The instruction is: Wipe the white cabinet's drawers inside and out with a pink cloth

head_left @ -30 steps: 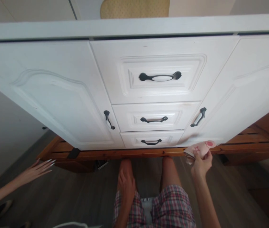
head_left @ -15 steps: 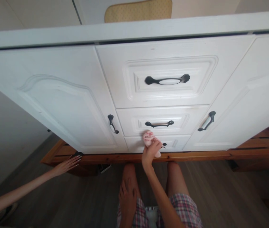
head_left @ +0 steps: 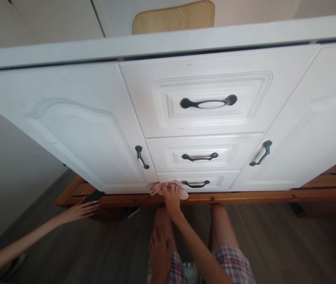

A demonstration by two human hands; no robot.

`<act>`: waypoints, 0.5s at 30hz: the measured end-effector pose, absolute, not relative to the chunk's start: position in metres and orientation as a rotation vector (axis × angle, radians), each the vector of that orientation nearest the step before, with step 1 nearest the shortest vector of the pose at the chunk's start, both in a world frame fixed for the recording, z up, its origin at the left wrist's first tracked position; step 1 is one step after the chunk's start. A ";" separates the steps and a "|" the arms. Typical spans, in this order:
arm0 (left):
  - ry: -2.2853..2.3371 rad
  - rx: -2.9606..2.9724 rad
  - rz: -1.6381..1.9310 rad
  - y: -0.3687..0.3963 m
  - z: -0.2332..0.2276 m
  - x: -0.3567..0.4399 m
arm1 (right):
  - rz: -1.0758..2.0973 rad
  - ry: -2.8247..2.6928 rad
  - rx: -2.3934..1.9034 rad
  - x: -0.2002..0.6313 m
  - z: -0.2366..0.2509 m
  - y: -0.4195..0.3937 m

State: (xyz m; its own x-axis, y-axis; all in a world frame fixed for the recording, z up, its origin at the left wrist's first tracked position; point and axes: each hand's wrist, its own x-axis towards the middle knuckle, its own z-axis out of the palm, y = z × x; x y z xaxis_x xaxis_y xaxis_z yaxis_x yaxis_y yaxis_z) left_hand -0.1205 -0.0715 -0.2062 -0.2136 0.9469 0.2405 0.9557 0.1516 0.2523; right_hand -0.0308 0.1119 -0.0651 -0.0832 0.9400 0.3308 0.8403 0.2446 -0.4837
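My right hand (head_left: 172,201) presses a pink-and-white cloth (head_left: 157,189) against the lower left corner of the bottom drawer (head_left: 215,180). Part of the cloth is bunched under my fingers, beside the drawer's dark handle (head_left: 197,184). Lying flat on my left knee, my left hand (head_left: 160,248) is empty with its fingers apart. Above the cloth are the middle drawer (head_left: 173,152) and the larger top drawer (head_left: 162,102), both closed, with dark handles.
White cabinet doors (head_left: 76,138) flank the drawers. The cabinet stands on a brown wooden slatted base (head_left: 229,197). Another person's hand (head_left: 77,212) reaches in at the left, near a dark object (head_left: 93,196) on the base. A yellowish chair back (head_left: 173,17) shows behind the top.
My right hand and the cloth have moved left and slightly down, uncovering the bottom drawer's handle. The other person's hand has shifted slightly left. My left hand stays on my knee.
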 end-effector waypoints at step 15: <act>-2.407 -1.978 -0.681 -0.070 -0.180 -0.114 | 0.108 -0.915 -1.741 0.255 -0.085 0.087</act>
